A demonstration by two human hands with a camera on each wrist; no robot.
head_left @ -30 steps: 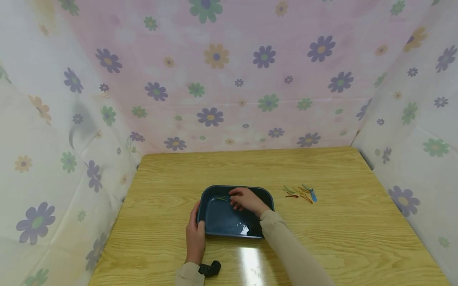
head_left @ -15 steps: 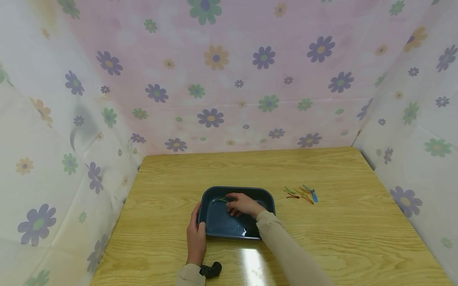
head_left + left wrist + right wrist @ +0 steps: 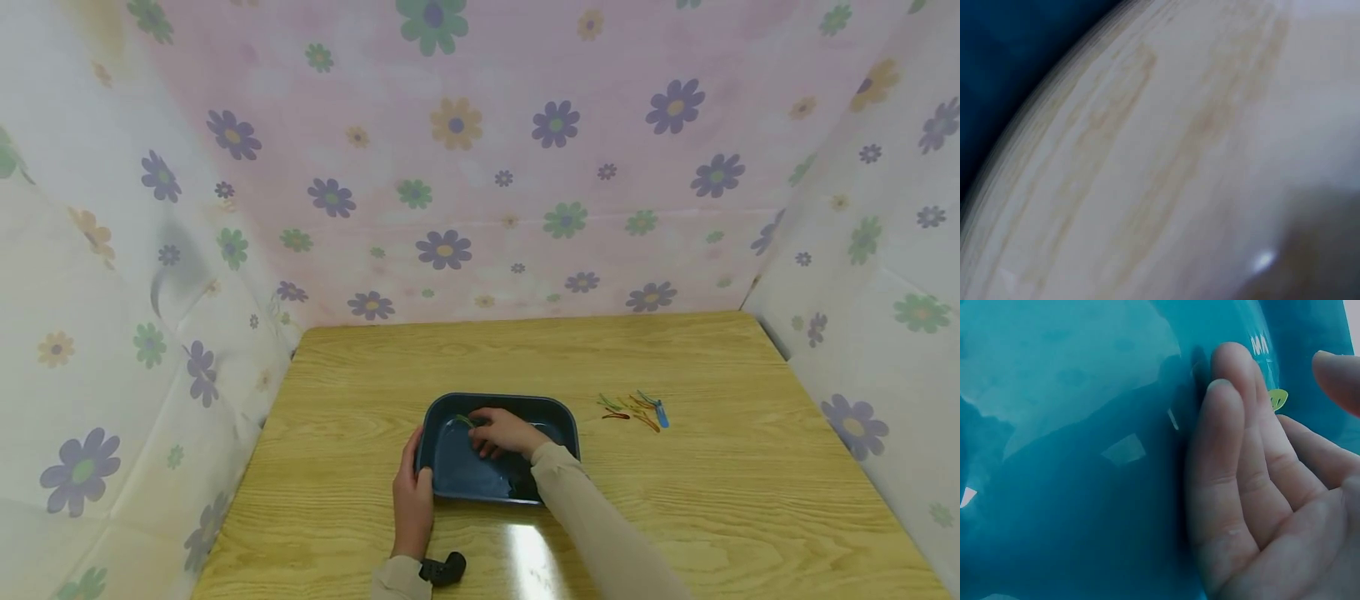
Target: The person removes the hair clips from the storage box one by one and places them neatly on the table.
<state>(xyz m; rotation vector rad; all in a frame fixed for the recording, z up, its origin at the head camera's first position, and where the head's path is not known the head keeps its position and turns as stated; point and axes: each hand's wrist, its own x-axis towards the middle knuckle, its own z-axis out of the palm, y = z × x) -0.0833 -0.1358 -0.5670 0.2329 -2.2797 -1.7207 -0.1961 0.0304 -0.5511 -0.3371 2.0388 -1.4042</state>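
Note:
A dark blue rectangular tray (image 3: 480, 475) stands on the table. My left hand (image 3: 412, 504) grips its left side, thumb at the rim and fingers along the outer wall. My right hand (image 3: 504, 433) reaches inside, its fingertips at a green snap hair clip (image 3: 463, 419) near the tray's back left corner. The right wrist view shows only one yellow-green end of that clip (image 3: 1279, 399), just past the fingers (image 3: 1222, 456); the thumb stands apart from them. Whether the fingertips touch the clip I cannot tell. Mostly blurred table surface fills the left wrist view.
Several colored hair clips (image 3: 633, 410) lie loose on the wooden table (image 3: 720, 475), right of the tray, one of them blue (image 3: 662, 414). A black strap device (image 3: 444, 570) sits at my left wrist. Flowered cloth (image 3: 480, 167) encloses the table's back and sides.
My right hand has shifted slightly left and down inside the tray, toward the green hair clip, whose visible part now slants down to the right. The left hand keeps its hold on the tray.

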